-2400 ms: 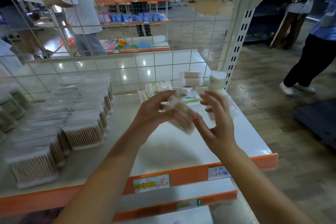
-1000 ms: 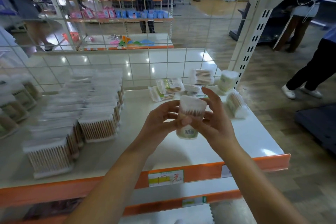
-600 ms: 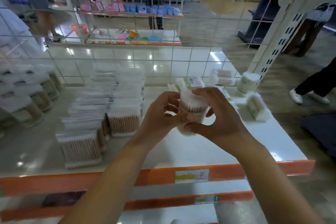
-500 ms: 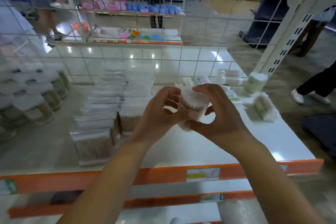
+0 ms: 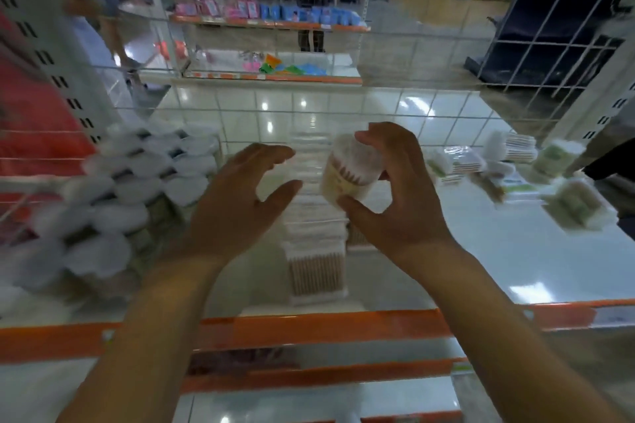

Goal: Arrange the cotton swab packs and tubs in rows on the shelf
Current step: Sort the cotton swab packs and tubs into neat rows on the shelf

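Tub (image 5: 350, 172) of swabs, round and clear, tilted, held above the shelf (image 5: 481, 271) between the right hand's (image 5: 398, 196) fingers and thumb: fingers curled over its upper rim, thumb under its lower edge, wooden sticks showing through the wall.

Left hand (image 5: 240, 203): just left of the tub, apart from it, fingers spread and relaxed, thumb pointing toward the tub, holding nothing.

Packs (image 5: 314, 233): one row of flat clear packs on the shelf, running from below the fingers back toward the wire grid (image 5: 343, 113); the nearest pack stands on edge with its sticks facing the viewer.

Tubs (image 5: 117, 189): cluster with white lids, left of the left hand's fingers, standing in close rows on the shelf; blurred.

Loose items (image 5: 515, 165): right of the right hand's fingers, well apart from them, a scatter of packs and green-labelled tubs lying unsorted at the far right of the shelf; blurred, count uncertain.

Shelf front: orange edge strip (image 5: 309, 326) below both wrists.
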`<state>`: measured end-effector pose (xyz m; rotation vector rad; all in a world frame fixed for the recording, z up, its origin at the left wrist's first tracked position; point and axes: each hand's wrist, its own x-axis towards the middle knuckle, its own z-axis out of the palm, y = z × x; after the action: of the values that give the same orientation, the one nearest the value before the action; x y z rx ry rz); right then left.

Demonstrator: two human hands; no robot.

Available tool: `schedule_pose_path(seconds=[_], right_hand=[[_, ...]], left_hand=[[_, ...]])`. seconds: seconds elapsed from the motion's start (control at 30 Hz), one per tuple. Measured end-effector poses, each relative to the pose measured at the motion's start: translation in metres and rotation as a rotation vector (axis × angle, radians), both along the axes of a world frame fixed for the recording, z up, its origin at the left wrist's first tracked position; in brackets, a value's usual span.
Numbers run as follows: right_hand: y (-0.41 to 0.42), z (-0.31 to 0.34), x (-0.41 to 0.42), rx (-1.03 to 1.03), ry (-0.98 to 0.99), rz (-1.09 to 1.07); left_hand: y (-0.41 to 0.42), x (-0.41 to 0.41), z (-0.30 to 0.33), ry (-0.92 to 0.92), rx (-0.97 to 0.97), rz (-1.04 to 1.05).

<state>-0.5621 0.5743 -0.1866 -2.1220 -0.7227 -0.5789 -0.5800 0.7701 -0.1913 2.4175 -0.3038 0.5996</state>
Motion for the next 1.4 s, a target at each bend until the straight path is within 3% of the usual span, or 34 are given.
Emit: schedule_pose_path(seconds=[0.43, 0.67, 0.9, 1.4], right_hand=[[0.142, -0.039, -0.039, -0.109, 0.198, 0.251], [0.177, -0.086, -0.032, -0.217, 0.257, 0.161], [0.189, -0.101, -0.022, -0.258, 0.045, 0.035], [0.195, -0.099, -0.025, -0.295, 0.022, -0.103]], left_hand=[[0.123, -0.043, -0.008, 0.165, 0.036, 0.244], [0.141, -0.051, -0.022, 0.283, 0.104, 0.203], [0.145, -0.047, -0.024, 0.223, 0.147, 0.199], [0.145, -0.041, -0.031, 0.118, 0.276, 0.184]])
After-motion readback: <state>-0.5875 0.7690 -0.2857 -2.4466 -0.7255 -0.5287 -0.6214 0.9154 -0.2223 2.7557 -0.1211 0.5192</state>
